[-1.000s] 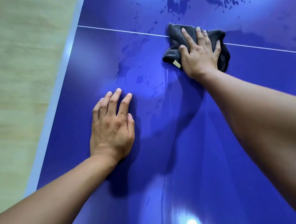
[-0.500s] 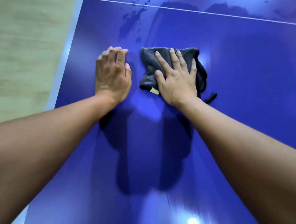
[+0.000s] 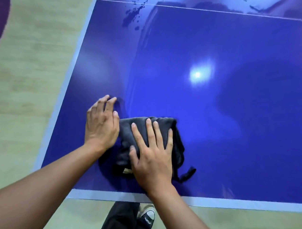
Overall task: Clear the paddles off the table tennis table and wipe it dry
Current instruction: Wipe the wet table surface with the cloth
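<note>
Floor (image 3: 30,86): pale wood-grain boards lie at 9 o'clock of the table's side edge.
Left hand (image 3: 101,124): it is relaxed and holds nothing. The slightly bent fingertips rest on the blue top, and the thumb side touches the cloth's 9 o'clock edge.
Cloth (image 3: 126,133): a dark grey, soft, crumpled rag lies close to the table's near edge. Its long axis runs roughly 10 to 4 o'clock, with a loose tail at 4.
Right hand (image 3: 153,158): it lies flat with fingers spread, pressing the cloth down rather than gripping it.
Table tennis table (image 3: 236,126): the top is glossy, hard and smooth, with a pale border. No paddles are in view.
Water drops (image 3: 132,18): dark splatter sits at 12 o'clock, well apart from the hands, beside the thin white line (image 3: 211,9).
Coming move: probably a push of the cloth towards 12 o'clock, led by the right hand.
</note>
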The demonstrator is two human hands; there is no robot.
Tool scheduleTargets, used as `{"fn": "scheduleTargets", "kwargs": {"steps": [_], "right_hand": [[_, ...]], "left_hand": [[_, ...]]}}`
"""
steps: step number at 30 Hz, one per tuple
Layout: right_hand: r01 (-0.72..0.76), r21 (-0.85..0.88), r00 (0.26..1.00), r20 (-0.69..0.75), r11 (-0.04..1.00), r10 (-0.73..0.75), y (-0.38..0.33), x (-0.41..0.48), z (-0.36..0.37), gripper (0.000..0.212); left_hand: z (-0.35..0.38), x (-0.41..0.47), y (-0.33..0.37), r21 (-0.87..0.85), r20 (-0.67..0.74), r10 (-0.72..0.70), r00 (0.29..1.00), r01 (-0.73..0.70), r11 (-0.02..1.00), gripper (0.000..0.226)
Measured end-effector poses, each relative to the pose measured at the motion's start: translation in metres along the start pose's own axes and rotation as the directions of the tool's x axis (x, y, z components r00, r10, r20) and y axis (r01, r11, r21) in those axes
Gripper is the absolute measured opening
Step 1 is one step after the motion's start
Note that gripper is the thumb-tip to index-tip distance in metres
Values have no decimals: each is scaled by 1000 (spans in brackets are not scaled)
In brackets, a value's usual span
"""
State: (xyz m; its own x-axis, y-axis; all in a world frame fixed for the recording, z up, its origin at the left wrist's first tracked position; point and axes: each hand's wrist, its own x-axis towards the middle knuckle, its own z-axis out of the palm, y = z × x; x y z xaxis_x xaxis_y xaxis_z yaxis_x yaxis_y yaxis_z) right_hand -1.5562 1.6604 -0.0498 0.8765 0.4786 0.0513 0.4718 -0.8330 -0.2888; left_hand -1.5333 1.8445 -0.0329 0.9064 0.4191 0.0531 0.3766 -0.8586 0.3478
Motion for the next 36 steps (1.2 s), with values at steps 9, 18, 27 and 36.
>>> {"fn": "scheduleTargets", "kwargs": {"steps": [9, 18, 27, 36], "right_hand": [[61, 21, 998, -3, 998, -61, 7, -43, -6, 62], [-1, -7, 998, -62, 1000, 1, 76, 174, -11, 59], [-137, -54, 989, 44, 989, 140, 141, 397, -25, 56], [113, -3, 986, 125, 994, -112, 183, 487, -34, 54]], "left_hand": [[-5, -19, 27, -63, 24, -67, 997, 69, 996, 51], [16, 72, 54, -114, -62, -3, 998, -4, 993, 47], [54, 158, 114, -111, -99, 170, 980, -181, 977, 41], [105, 182, 214, -71, -58, 342, 938, -345, 936, 37]]}}
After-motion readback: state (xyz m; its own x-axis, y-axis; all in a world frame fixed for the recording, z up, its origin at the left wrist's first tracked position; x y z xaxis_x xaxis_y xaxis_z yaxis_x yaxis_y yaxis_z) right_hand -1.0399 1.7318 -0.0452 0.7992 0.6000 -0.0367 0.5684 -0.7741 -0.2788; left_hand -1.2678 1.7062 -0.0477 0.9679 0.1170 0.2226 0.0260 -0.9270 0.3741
